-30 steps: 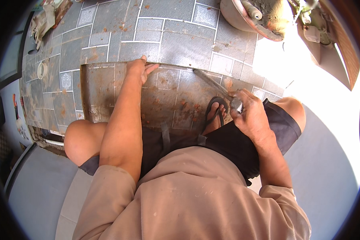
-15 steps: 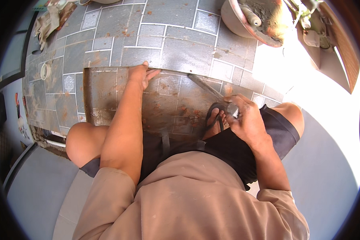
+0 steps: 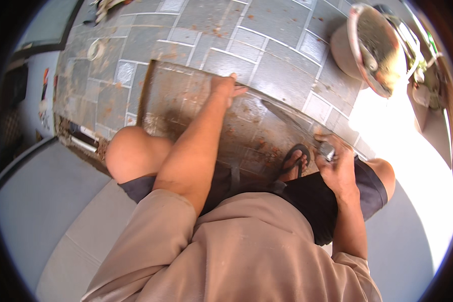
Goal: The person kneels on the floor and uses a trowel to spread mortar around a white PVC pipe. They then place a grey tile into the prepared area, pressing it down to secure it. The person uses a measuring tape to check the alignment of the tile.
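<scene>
My left hand (image 3: 225, 90) rests at the far straight edge of a brown-rimmed rectangular section (image 3: 186, 85), thumb above the edge and fingers stretched along it. Whether this section is a panel or a recess I cannot tell; a tile pattern and reddish-brown dirt show within it. My right hand (image 3: 337, 163) is closed round the handle of a long, narrow-bladed grey tool (image 3: 289, 117). Its blade points away to the left, lying close to the same edge. The tool's exact kind is not clear, and my fingers hide most of its handle.
Grey tiles (image 3: 277, 65) with pale joints spread beyond the edge. A pail (image 3: 345, 50) of grey mix with a rounded object inside stands at the far right. A pale ring (image 3: 96, 50) lies far left. A broken gap with a white pipe (image 3: 83, 143) is beside my left knee.
The view has turned, so the floor and pail appear shifted right and tilted. My left hand keeps its place at the edge, and my right hand still grips the tool along it.
</scene>
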Tool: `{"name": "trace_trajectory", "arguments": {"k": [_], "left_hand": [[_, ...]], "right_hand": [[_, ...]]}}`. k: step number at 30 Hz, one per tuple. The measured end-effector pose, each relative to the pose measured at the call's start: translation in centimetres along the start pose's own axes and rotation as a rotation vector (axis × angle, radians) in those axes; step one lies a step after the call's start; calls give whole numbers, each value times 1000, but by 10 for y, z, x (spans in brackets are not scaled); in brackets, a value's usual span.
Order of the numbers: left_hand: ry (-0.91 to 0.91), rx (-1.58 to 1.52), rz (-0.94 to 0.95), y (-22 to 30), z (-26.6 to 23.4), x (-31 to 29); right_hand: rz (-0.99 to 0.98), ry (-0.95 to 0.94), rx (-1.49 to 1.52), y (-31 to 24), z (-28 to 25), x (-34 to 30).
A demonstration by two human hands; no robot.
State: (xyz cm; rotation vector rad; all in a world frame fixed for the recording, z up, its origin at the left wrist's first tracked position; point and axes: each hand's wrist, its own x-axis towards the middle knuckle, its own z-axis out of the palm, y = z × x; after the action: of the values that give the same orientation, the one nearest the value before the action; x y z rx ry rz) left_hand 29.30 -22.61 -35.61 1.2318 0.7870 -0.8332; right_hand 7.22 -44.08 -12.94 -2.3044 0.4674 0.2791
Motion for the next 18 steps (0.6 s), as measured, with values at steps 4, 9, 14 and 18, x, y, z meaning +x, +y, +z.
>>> {"name": "trace_trajectory", "arguments": {"k": [4,9,14,18], "left_hand": [[16,43,-33,-1,-5,-3],[32,130,-81,10,-6,-16],[149,42,69,6,-13,-31],[153,-137,329,-12,-39,-9]], "right_hand": [[26,-15,-5,-5,2,3],[43,-16,32,-10,8,11],[18,-29,54,-6,12,15],[75,-61,48,-9,15,26]]}}
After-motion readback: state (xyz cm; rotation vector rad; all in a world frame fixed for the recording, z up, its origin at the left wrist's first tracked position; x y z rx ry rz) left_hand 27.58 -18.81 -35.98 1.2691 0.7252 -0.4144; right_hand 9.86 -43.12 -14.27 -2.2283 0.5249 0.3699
